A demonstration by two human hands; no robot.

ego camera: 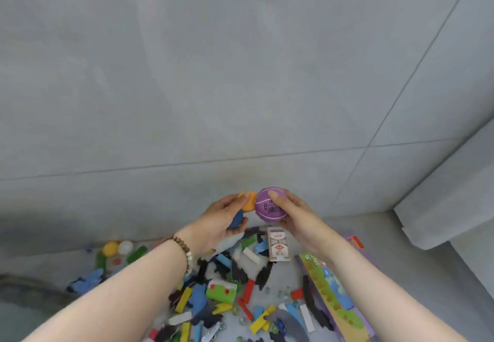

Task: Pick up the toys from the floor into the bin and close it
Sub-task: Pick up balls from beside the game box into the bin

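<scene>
Holding three balls above the toy pile, lower centre of frame.

Right hand (296, 216): fingers and thumb curled round a purple ball (270, 205). Left hand (222, 221): pinches an orange ball (250, 204) at the fingertips, with a blue ball (236, 220) tucked against the palm. The orange and purple balls touch.

Handling, as judged: the balls look like light foam or rubber, soft and hardly fragile. Being round, they are apt to roll on release. Take each across its widest part. The left hand's double load looks less secure, and the blue ball could slip out.

On the floor (280, 283), bottom centre:
- many small blocks, strips and dark flat pieces in a dense scatter
- a card box (278, 244) just below the purple ball
- a green block (221, 291)
- a long game board (331, 296), lower right
- a yellow ball (110, 248) and a white ball (125, 246) side by side, lower left

The flat pieces likely need fingertip pinches or scooping.

Room: bare grey tile fills the upper frame, and I cannot tell whether it is floor or wall. A grey ledge (441, 208) juts in at the right edge.

Bin: not in view.
</scene>
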